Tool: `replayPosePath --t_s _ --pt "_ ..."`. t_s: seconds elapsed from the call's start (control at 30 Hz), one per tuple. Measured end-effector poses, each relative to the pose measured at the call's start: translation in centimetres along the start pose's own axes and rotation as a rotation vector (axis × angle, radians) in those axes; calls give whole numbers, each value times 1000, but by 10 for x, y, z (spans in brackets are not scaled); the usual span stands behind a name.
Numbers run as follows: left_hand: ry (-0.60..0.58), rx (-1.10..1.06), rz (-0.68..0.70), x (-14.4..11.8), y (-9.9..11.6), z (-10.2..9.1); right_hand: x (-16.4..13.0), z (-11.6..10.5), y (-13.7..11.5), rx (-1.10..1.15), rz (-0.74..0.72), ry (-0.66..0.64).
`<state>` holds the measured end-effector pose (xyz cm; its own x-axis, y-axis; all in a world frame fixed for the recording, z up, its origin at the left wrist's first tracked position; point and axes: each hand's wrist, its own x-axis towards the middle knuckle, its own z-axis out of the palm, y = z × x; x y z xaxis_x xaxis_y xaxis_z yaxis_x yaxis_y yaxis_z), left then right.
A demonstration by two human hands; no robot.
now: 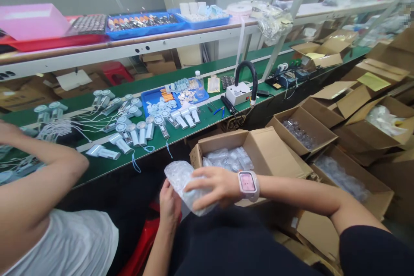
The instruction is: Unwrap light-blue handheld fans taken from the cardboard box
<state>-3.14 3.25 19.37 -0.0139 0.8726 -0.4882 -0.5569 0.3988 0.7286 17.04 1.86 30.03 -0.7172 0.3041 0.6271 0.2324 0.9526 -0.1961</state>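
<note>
- Two hands of mine on one item: a clear plastic bag of small transparent parts, held over my lap, just in front of the open cardboard box.
- My right hand, pink watch at the wrist, lies over the top of the bag, fingers spread and curled down onto it; the bag sits under the palm and sticks out to the left of it.
- My left hand grips the bag from below at its near left edge, thumb side up against the plastic.
- Cardboard box: holds more clear bags of the same kind, just beyond my right hand.
- Green bench: rows of white handheld devices with cords, a blue tray of small parts, a white unit with a black hose.
- Another person's bare arm and white top at the left, apart from my hands.
- Further open boxes to the right, some with clear bags inside.
</note>
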Motion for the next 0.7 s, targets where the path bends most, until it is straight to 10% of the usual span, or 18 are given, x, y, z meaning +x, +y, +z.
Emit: replayPosePath --t_s 0.2,0.27,0.33,0.7 --pt "-168 366 236 -25 4 5 -48 20 -10 476 843 627" --pt "-272 449 230 -34 2 14 -68 42 -17 1057 1264 1234" --pt "-328 446 194 -39 -1 24 -84 58 -27 1235 1463 1398" --pt "-644 589 -62 -36 6 46 -113 36 -53 1102 1628 1727"
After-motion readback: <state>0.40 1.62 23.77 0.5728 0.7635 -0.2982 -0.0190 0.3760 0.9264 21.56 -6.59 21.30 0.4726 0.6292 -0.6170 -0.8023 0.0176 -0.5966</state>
